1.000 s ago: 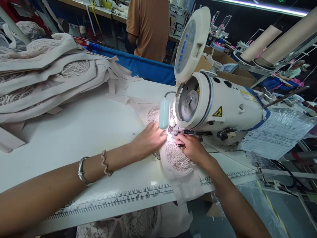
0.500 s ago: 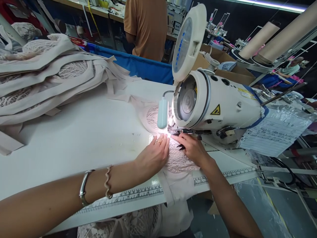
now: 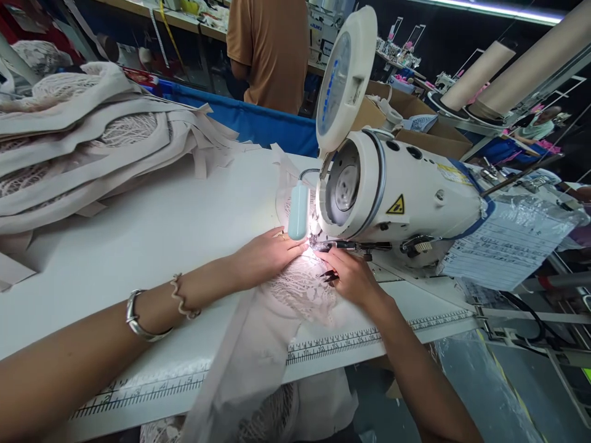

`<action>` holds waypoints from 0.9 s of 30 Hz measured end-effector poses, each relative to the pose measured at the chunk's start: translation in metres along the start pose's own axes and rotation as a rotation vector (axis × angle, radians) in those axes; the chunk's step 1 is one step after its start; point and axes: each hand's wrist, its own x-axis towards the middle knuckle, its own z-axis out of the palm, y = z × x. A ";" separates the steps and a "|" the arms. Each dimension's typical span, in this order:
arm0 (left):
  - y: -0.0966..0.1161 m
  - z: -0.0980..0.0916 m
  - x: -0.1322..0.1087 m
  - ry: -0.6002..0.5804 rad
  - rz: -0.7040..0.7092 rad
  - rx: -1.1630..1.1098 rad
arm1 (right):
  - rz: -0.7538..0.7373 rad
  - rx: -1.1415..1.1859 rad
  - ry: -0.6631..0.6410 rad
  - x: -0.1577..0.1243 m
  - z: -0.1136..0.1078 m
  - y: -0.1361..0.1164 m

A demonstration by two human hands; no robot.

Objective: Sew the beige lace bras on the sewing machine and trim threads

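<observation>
A pale beige lace garment piece [image 3: 295, 295] lies on the white table [image 3: 161, 240] under the needle of a white sewing machine [image 3: 397, 191]. My left hand [image 3: 265, 252] rests flat on the fabric just left of the needle, fingers stretched toward the lit presser foot. My right hand [image 3: 348, 277] presses the fabric down to the right of the needle, fingers bent, with small black thread snips [image 3: 329, 275] tucked in it. A small blue-green lamp [image 3: 298, 212] shines on the sewing spot.
A heap of beige lace pieces [image 3: 87, 141] covers the table's left back. A printed ruler strip [image 3: 332, 344] runs along the front edge. A person in an orange shirt [image 3: 270, 49] stands behind a blue bin [image 3: 258, 126]. Papers in plastic [image 3: 508, 240] lie right of the machine.
The fabric has been turned and pulled toward me, so a long beige strip now hangs over the table's front edge. My left hand slid forward beside the needle again.
</observation>
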 end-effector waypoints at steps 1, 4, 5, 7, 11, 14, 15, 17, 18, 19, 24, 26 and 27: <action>0.004 -0.001 0.002 0.020 -0.029 0.019 | 0.005 0.010 -0.002 0.000 0.000 -0.001; 0.026 0.004 0.004 0.115 -0.113 -0.025 | 0.020 0.048 -0.018 0.000 0.002 -0.002; 0.033 0.007 0.003 0.141 -0.121 -0.078 | 0.025 0.067 -0.021 0.000 0.002 -0.002; 0.043 0.012 0.002 0.161 -0.112 -0.171 | 0.037 0.122 -0.022 -0.002 0.002 0.000; 0.044 0.013 -0.002 0.103 -0.068 -0.251 | 0.046 0.253 0.024 -0.008 0.002 0.006; 0.041 0.009 -0.001 0.065 -0.059 -0.301 | 0.029 0.299 0.050 -0.012 0.001 0.011; 0.041 0.008 -0.001 0.056 -0.072 -0.303 | 0.022 0.296 0.056 -0.013 0.001 0.011; 0.043 0.008 0.000 0.055 -0.095 -0.292 | 0.004 0.262 0.073 -0.013 0.000 0.011; 0.043 0.009 0.000 0.066 -0.095 -0.286 | -0.012 0.236 0.081 -0.012 -0.001 0.009; 0.043 0.010 0.001 0.080 -0.084 -0.286 | -0.037 0.206 0.088 -0.010 -0.001 0.008; 0.027 0.015 0.002 0.124 0.029 -0.390 | -0.237 0.144 0.183 -0.003 -0.005 0.004; 0.016 0.015 0.003 0.125 0.059 -0.420 | -0.260 0.137 0.208 -0.002 -0.004 0.004; 0.011 0.014 0.003 0.121 0.066 -0.425 | -0.255 0.129 0.208 -0.002 -0.004 0.004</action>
